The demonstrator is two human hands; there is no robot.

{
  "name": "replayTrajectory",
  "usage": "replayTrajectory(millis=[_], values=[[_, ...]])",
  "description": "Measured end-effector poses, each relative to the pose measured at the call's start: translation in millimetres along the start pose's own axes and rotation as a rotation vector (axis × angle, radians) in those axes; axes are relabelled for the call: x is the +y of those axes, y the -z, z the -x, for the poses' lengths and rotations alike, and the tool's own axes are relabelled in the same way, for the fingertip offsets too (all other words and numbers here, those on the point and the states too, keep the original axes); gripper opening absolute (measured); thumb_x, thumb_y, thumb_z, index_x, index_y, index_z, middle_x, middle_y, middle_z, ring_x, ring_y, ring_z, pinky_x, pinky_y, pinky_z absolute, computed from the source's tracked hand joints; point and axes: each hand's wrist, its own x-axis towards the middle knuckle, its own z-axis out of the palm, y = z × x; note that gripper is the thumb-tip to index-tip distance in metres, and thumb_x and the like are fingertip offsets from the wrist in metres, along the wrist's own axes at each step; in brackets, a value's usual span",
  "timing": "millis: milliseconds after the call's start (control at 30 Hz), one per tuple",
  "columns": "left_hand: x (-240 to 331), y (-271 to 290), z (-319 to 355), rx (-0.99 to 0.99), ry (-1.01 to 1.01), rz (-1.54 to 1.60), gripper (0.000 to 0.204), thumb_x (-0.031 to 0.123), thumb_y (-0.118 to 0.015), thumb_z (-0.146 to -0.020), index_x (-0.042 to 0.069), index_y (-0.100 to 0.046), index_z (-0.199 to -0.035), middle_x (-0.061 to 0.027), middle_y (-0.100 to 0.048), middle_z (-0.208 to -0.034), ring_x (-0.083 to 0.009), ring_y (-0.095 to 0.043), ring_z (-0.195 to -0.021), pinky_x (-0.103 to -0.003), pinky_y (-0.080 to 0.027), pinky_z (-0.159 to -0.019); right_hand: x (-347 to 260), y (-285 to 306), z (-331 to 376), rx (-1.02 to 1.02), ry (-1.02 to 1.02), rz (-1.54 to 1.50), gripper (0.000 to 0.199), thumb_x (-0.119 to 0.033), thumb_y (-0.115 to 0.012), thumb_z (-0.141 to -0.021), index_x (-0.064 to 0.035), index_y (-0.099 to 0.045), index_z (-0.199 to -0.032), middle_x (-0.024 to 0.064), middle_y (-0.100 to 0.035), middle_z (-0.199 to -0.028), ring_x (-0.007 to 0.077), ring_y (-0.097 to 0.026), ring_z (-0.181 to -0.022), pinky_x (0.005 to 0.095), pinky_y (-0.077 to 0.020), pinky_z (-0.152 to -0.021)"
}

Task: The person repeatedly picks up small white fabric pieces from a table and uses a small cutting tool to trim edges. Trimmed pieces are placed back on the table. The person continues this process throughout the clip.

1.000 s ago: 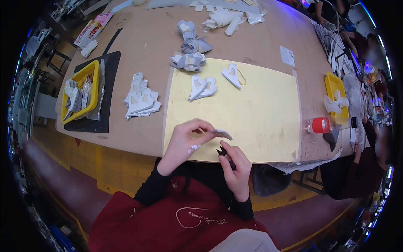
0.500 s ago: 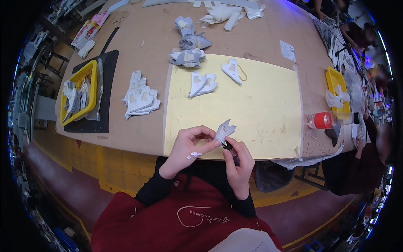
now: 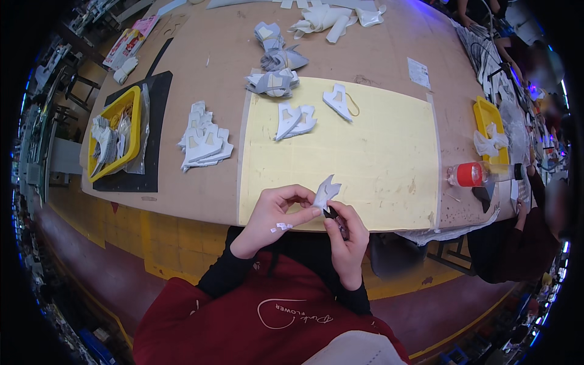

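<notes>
My left hand (image 3: 272, 214) pinches a light grey-white cut piece (image 3: 323, 192) between thumb and fingers, just above the near edge of a yellow sheet (image 3: 359, 164). Several tiny white stickers (image 3: 281, 227) cling to the back of that hand near the thumb. Closed around a small dark tool (image 3: 331, 214), my right hand (image 3: 348, 242) keeps its tip against the lower edge of the piece; the fingers hide most of the tool, so its kind is unclear. Farther off on the sheet lie a pair of overlapping white pieces (image 3: 295, 121) and another white piece (image 3: 336, 100) beside a rubber band (image 3: 354, 104).
Stacked white pieces (image 3: 204, 143) lie left of the sheet, bundled grey-white pieces (image 3: 272, 83) behind it. A yellow basket (image 3: 135, 131) stands on a black mat at left. At right are a red-labelled bottle (image 3: 468, 174), a yellow tray (image 3: 480, 106) and a co-worker (image 3: 529, 243).
The piece has turned slightly in my left fingers and now stands narrower and more upright. My right hand stays at its lower edge with the tool.
</notes>
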Motion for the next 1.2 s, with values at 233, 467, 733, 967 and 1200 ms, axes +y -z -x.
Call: replayTrajectory(millis=[233, 467, 733, 967, 1200], values=[[-5, -1, 0, 0.001, -0.017, -0.011, 0.018, 0.002, -0.072, -0.085, -0.005, -0.067, -0.101, -0.0047, -0.067, -0.094, -0.0100, -0.058, -0.089, -0.025, -0.046, -0.084, 6, -3, 5, 0.053, 0.000, -0.050, 0.030, 0.001, -0.066, -0.087, 0.0000, -0.064, -0.117, 0.0067, -0.059, -0.082, 0.0120, -0.051, -0.066, 0.0234, -0.0414, -0.060], [-4, -2, -2, 0.084, -0.093, -0.236, 0.016, 0.005, -0.073, -0.083, -0.003, -0.069, -0.096, -0.0045, -0.068, -0.085, -0.0102, -0.060, -0.080, -0.025, -0.048, -0.077, 14, -1, 1, -0.011, 0.151, 0.043, 0.028, 0.000, -0.062, -0.091, 0.0019, -0.064, -0.120, 0.0026, -0.060, -0.084, 0.0078, -0.049, -0.066, 0.0192, -0.0370, -0.058], [-10, 2, -7, 0.095, 0.019, -0.126, 0.017, 0.000, -0.074, -0.082, -0.004, -0.066, -0.097, -0.0042, -0.066, -0.091, -0.0104, -0.059, -0.086, -0.025, -0.045, -0.080, 24, 12, -3, -0.219, -0.569, -1.244, 0.025, -0.007, -0.054, -0.097, -0.0016, -0.063, -0.120, 0.0040, -0.050, -0.082, 0.0093, -0.040, -0.060, 0.0214, -0.0334, -0.054], [-24, 4, -14, 0.236, -0.011, -0.212, 0.017, 0.003, -0.074, -0.083, -0.002, -0.066, -0.097, -0.0022, -0.065, -0.090, -0.0082, -0.058, -0.081, -0.022, -0.047, -0.078, 0, -13, 5, -0.145, 0.060, -0.142, 0.030, 0.008, -0.066, -0.084, -0.0021, -0.070, -0.112, 0.0070, -0.059, -0.081, 0.0140, -0.055, -0.069, 0.0226, -0.0423, -0.061], [-6, 38, -2, 0.489, -0.085, -0.422, 0.023, 0.005, -0.075, -0.082, -0.001, -0.066, -0.102, -0.0019, -0.064, -0.088, -0.0082, -0.058, -0.081, -0.023, -0.048, -0.075, -1, -6, -2, -0.357, 0.145, 0.036, 0.037, 0.005, -0.063, -0.085, -0.0073, -0.068, -0.120, 0.0073, -0.056, -0.082, 0.0154, -0.054, -0.064, 0.0264, -0.0449, -0.059]])
